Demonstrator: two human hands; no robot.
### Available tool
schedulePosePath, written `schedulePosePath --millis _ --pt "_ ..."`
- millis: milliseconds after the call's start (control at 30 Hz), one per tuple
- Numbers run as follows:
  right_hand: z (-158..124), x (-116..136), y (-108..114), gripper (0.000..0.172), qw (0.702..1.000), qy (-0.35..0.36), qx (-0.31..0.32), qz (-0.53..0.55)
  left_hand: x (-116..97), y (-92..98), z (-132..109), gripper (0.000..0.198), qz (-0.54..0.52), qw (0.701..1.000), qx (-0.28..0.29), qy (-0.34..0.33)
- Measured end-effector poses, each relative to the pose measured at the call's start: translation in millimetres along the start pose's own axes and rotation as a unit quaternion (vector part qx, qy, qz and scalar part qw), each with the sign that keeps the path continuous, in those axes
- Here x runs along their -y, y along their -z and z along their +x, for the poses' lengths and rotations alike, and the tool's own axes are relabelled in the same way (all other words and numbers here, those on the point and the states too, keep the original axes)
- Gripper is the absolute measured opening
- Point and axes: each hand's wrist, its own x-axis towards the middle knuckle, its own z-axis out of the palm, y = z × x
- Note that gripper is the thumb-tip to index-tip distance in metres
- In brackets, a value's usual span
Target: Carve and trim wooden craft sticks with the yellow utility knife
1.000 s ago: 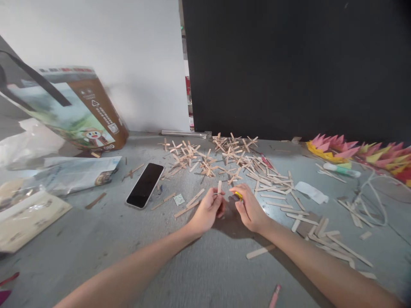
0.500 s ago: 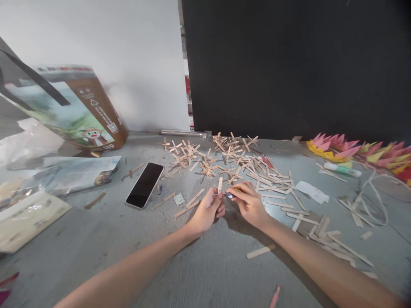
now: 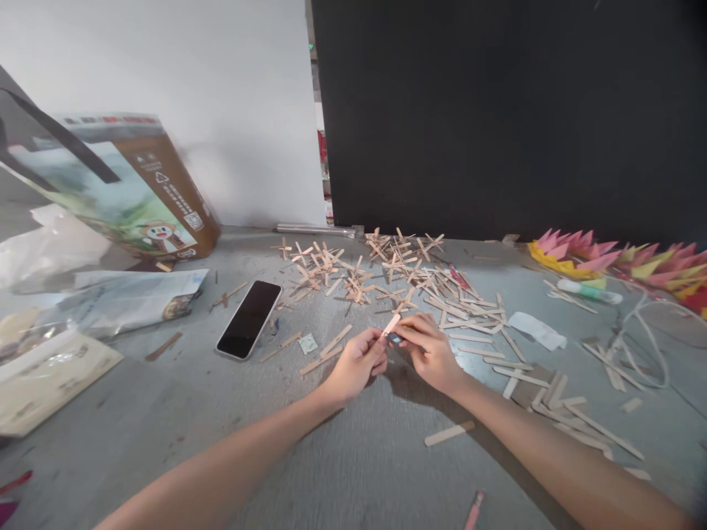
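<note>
My left hand [image 3: 356, 364] is closed, with the thumb and fingers pinching a pale wooden craft stick [image 3: 392, 324] that points up and to the right. Close beside it, my right hand [image 3: 431, 353] is closed around a small tool [image 3: 394, 337] with a bluish-grey tip; its kind I cannot make out, as the fingers cover most of it. The tip is right by the stick; whether they touch I cannot tell. Beyond both hands lies a heap of craft sticks [image 3: 359, 283], many joined into crossed shapes.
A phone [image 3: 250, 320] lies left of my hands, near a brown and green bag [image 3: 160, 191]. Loose sticks [image 3: 557, 390] spread to the right, along with a paper scrap [image 3: 537, 330], a glue stick [image 3: 588, 291], a white cable [image 3: 657, 346] and pink-yellow folded paper [image 3: 577, 254].
The craft stick in my left hand has tilted from nearly upright to leaning right. The tool in my right hand has come closer to the stick. My arms have hardly moved.
</note>
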Motion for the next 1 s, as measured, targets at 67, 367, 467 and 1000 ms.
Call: schedulePosePath --millis 67,367,467,1000 --pt "0.1 0.1 0.3 0.036 1.0 0.003 -0.001 0.002 1.7 0.2 -0.1 0.042 -0.007 1.0 0.004 0.003" --pt "-0.2 -0.5 0.3 0.038 1.0 -0.002 0.005 0.005 7.7 -2.1 2.5 0.045 -0.071 0.997 -0.012 -0.012" --pt "-0.2 -0.6 -0.1 0.039 1.0 -0.001 0.0 0.01 5.3 -2.4 1.3 0.045 -0.052 0.999 -0.004 -0.008" --pt "1.4 2.4 1.0 0.037 1.0 -0.004 -0.001 0.018 -1.5 -2.7 -4.5 0.038 -0.004 1.0 0.018 -0.017"
